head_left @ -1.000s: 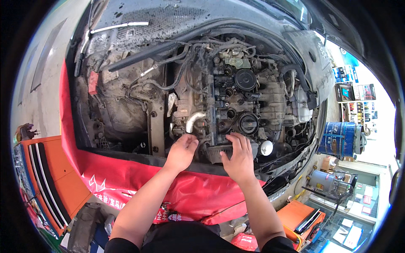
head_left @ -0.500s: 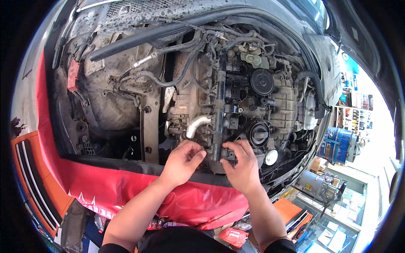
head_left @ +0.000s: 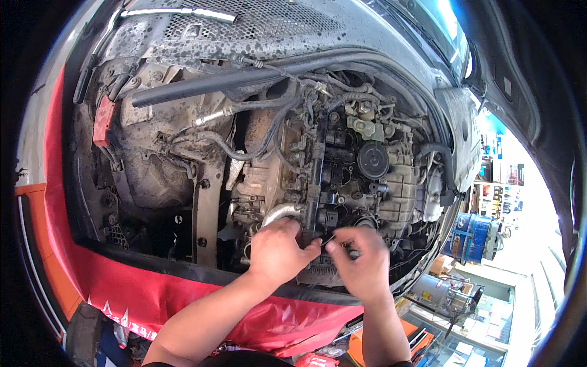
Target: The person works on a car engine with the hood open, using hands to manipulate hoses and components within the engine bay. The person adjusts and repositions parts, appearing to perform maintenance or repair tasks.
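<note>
A black rail (head_left: 315, 196) runs along the middle of the engine (head_left: 394, 192), its lower end toward the engine bay's near edge. Both hands are at that end. The left hand (head_left: 275, 254) has its fingers bent close together and its thumb reaching toward the rail, just below a silvery curved pipe (head_left: 282, 212). The right hand (head_left: 364, 263), slightly blurred, curls its fingers in, thumb and forefinger drawn near each other, almost meeting the left thumb. Whether either hand grips anything, I cannot tell. A lower round cap (head_left: 363, 222) is partly covered by the right hand. Near the bay's right edge sits a whitish reservoir (head_left: 433, 207); beyond that edge stands a blue drum (head_left: 468, 237). The contents of both are hidden. A red cover (head_left: 244, 312) drapes the near edge.
</note>
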